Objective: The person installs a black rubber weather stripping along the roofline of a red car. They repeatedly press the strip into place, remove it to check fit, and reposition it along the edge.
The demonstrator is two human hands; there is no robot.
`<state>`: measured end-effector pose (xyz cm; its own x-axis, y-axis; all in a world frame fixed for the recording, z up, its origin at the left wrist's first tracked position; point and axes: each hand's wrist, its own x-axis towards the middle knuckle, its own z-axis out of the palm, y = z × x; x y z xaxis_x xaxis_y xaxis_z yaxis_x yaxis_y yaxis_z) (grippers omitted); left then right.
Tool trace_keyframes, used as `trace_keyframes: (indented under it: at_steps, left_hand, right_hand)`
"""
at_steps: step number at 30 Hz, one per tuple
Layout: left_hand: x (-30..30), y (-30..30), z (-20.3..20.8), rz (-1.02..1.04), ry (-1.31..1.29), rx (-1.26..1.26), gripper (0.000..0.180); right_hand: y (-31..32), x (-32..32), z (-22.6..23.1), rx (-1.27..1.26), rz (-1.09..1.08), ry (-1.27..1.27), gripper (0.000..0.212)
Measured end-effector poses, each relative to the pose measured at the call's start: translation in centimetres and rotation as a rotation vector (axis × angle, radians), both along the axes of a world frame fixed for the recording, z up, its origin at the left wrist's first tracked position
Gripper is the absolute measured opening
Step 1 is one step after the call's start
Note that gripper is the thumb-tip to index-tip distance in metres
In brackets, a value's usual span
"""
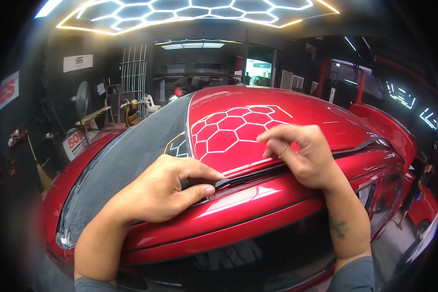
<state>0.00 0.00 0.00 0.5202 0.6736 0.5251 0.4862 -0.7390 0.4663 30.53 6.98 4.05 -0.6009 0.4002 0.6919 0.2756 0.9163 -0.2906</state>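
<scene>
A glossy red car stands in front of me, its roof [321, 114] mirroring a honeycomb of white lights. Along the near roof edge runs a black rubber trim strip [250, 177], partly raised at its front end. My left hand [163, 187] pinches that front end between thumb and index finger, by the top corner of the windshield [131, 141]. Just above the roof edge, farther back, my right hand [301, 153] is curled with thumb and index finger drawn together. Whatever may be between those fingertips is too small to make out.
Honeycomb ceiling lights [199, 12] hang overhead. A standing fan [82, 99], a bench [95, 116] and a broom [44, 177] are at the left wall. A white chair [152, 103] stands at the back. At the right, a person stands near another red car [426, 209].
</scene>
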Motion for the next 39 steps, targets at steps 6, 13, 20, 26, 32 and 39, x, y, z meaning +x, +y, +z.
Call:
trace_keyframes:
  at_steps: [6,13,20,26,32,39]
  left_hand:
    - [0.9,-0.7,0.5,0.080,-0.056,-0.070,0.039]
    - [1.1,-1.3,0.5,0.102,-0.086,0.021,0.034]
    - [1.9,-1.0,0.2,0.143,-0.097,0.132,0.032]
    - [1.9,-1.3,0.8,0.162,-0.076,0.145,0.032]
    - [1.6,-0.7,-0.3,0.179,-0.136,0.093,0.032]
    - [2.2,-1.3,-0.3,0.292,-0.174,0.049,0.034]
  right_hand:
    - [0.9,6.1,0.9,0.118,-0.164,0.101,0.014]
    - [0.6,13.0,0.4,0.009,-0.258,-0.122,0.016]
    - [1.0,12.9,-0.2,-0.052,-0.260,-0.068,0.013]
    - [1.0,12.6,0.0,-0.045,-0.239,-0.069,0.014]
    - [1.2,12.7,-0.5,-0.067,-0.235,-0.052,0.013]
    - [0.9,12.4,-0.6,-0.078,-0.260,-0.040,0.013]
